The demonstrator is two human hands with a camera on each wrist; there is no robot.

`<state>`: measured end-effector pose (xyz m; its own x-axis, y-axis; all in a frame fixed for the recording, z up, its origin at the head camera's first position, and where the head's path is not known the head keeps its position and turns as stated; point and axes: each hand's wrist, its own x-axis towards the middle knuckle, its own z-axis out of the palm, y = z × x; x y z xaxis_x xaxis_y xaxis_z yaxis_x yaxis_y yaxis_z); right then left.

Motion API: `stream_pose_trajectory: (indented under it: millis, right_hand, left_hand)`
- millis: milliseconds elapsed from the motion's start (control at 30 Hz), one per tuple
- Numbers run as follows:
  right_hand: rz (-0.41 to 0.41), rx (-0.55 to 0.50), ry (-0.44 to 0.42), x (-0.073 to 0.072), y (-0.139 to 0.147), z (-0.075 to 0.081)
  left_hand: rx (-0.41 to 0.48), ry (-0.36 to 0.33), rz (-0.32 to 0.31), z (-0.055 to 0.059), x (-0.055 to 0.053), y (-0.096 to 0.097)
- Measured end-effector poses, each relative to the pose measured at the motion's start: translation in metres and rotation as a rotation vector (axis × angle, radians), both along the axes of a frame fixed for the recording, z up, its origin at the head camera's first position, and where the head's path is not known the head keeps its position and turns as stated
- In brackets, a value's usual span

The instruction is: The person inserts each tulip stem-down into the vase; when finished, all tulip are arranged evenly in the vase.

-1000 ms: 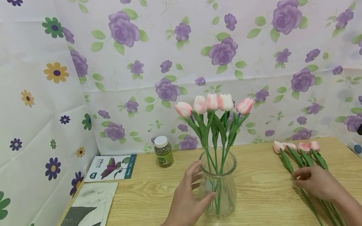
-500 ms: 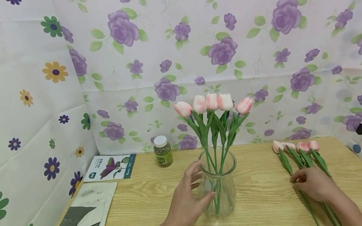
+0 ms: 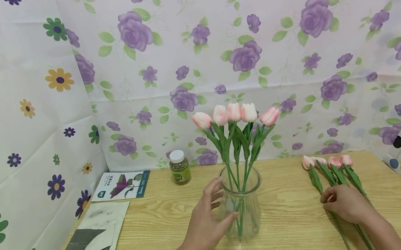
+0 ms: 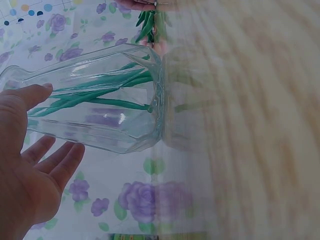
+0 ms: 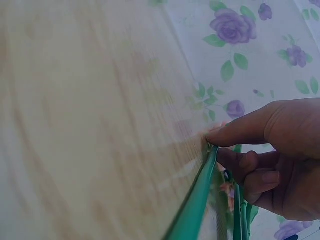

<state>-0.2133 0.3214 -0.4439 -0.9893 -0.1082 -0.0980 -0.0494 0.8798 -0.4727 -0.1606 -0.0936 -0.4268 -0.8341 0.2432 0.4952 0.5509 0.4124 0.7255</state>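
A clear glass vase point(image 3: 250, 214) stands upright on the table, with several pink artificial tulips point(image 3: 234, 113) in it. My left hand point(image 3: 206, 220) holds the vase from its left side, thumb across the front and fingers round the back. In the left wrist view the green stems point(image 4: 95, 90) cross inside the glass. On the right, my right hand point(image 3: 348, 203) pinches the stem of the leftmost lying tulip point(image 3: 315, 179) between thumb and index finger. The right wrist view shows that green stem point(image 5: 197, 200) at the fingertips. Other tulips point(image 3: 345, 161) lie beside it, partly under the hand.
A jar point(image 3: 180, 171) with a white lid stands at the back, left of the vase. A printed card point(image 3: 121, 185) and a cloth-like sheet point(image 3: 93, 234) lie along the left edge. Flowered sheets point(image 3: 252, 60) wall in the table behind and at the sides.
My right hand has shifted slightly left and closed its fingertips on the leftmost tulip's stem; the lower stems have swung a little left. The left hand stays at the vase.
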Motion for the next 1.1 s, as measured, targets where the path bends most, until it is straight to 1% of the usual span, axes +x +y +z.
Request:
stream_pose_trajectory:
  millis: [100, 333, 433, 667, 767, 833, 1000, 1100]
  right_hand:
    - [0.007, -0.013, -0.002, 0.0, -0.002, 0.0]
    - [0.046, -0.109, -0.032, 0.002, -0.007, -0.003]
    - [0.065, -0.113, -0.022, 0.001, -0.009, -0.003]
    - [0.118, -0.066, 0.029, 0.001, -0.014, 0.0]
    - [0.134, -0.074, 0.037, 0.003, -0.017, 0.001]
    - [0.133, -0.097, 0.026, 0.003, -0.018, 0.002]
    - [0.11, -0.202, -0.003, 0.004, -0.02, 0.005]
    - [0.094, -0.251, 0.025, 0.005, -0.022, 0.005]
  left_hand:
    - [0.0, 0.001, 0.001, 0.0, 0.0, 0.0]
    - [-0.002, -0.001, -0.001, 0.0, 0.0, 0.0]
    - [0.0, -0.004, -0.002, 0.0, 0.0, 0.0]
    - [-0.002, -0.001, 0.0, 0.0, 0.0, 0.0]
    - [-0.004, 0.002, 0.001, 0.0, 0.0, 0.0]
    - [-0.005, 0.006, 0.002, 0.0, 0.0, 0.0]
    - [-0.005, 0.01, 0.005, -0.001, 0.0, 0.001]
    - [-0.001, 0.009, 0.004, -0.001, 0.0, 0.001]
